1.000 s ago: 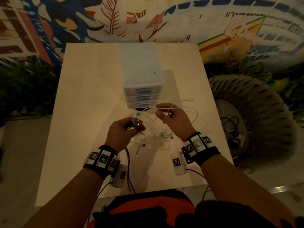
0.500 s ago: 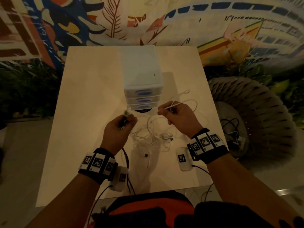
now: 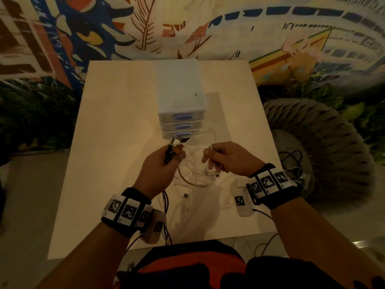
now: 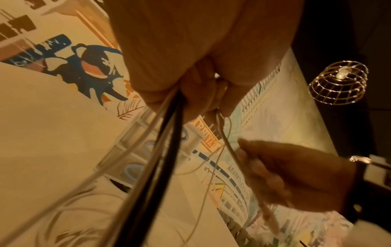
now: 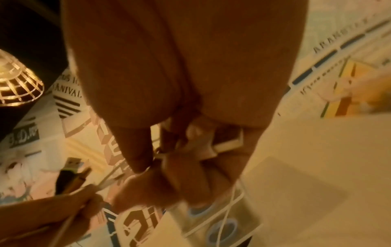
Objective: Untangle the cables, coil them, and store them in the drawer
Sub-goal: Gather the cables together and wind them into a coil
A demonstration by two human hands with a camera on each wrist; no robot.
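My left hand point(image 3: 166, 159) grips a bundle of cable ends point(image 3: 174, 146), black and white, with plugs sticking up past the thumb; the same black cables point(image 4: 167, 133) run down from my fist in the left wrist view. My right hand point(image 3: 220, 157) pinches a white cable point(image 3: 200, 146) that stretches across to the left hand. A tangle of white cables point(image 3: 198, 174) lies on the table under both hands. The small white drawer unit point(image 3: 180, 113) with three blue-handled drawers stands just beyond, all drawers closed. A USB plug point(image 5: 71, 164) shows in the right wrist view.
The pale square table point(image 3: 108, 163) has bare room on its left half. A woven round chair point(image 3: 325, 147) with more dark cables point(image 3: 291, 159) on its seat stands to the right. A painted wall point(image 3: 187, 24) rises behind the table.
My right hand has drawn in closer to the left hand and dropped a little, slackening the white cable. The left hand keeps its hold on the cable ends.
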